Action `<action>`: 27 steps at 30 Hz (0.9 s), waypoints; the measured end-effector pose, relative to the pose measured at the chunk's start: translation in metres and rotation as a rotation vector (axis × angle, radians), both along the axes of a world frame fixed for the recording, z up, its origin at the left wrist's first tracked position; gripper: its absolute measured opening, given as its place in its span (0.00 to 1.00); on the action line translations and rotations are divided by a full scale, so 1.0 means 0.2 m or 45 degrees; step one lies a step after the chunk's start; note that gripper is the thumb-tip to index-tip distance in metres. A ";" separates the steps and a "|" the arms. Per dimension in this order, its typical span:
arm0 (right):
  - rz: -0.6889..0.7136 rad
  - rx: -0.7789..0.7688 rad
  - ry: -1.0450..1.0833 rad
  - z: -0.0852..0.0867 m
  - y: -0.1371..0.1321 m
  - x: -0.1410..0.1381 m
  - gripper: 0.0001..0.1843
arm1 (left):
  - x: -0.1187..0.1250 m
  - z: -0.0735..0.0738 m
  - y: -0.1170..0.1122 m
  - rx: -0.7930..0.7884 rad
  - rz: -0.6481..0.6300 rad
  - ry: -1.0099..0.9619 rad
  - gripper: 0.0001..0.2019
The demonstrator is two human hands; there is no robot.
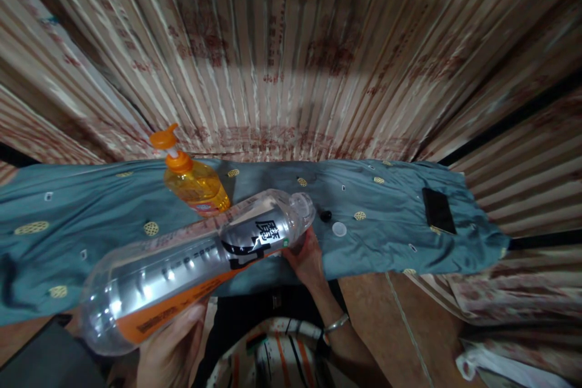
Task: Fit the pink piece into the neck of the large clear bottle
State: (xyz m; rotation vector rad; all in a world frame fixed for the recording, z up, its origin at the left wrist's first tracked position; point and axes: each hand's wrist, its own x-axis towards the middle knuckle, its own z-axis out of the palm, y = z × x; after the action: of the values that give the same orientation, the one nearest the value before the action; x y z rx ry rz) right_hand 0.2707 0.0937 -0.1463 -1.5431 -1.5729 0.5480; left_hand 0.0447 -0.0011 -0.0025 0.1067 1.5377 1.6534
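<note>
A large clear plastic bottle with a silver and orange label lies tilted across the middle, its open neck pointing up and right. My left hand holds it from below near its base. My right hand grips it near the neck; a bangle sits on that wrist. A white cap and a small black object lie on the teal cloth just right of the neck. A yellow pump bottle with an orange top stands behind the clear bottle.
A black phone lies on the cloth at the right. The cloth covers a low surface against a curtain of striped, printed fabric. Brown floor shows below.
</note>
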 end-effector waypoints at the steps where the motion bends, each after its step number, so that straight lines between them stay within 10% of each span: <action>1: -0.003 -0.019 0.019 0.00 0.00 0.00 0.46 | 0.01 0.01 0.00 0.010 -0.004 0.005 0.23; 27: -0.009 -0.008 -0.032 -0.02 0.00 0.00 0.44 | 0.08 0.05 -0.01 0.045 -0.067 0.057 0.09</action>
State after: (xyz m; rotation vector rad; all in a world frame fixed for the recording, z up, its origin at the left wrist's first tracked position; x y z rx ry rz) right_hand 0.2713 0.0929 -0.1504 -1.5654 -1.5850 0.5319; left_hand 0.0607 -0.0028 0.0085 0.2026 1.5263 1.6469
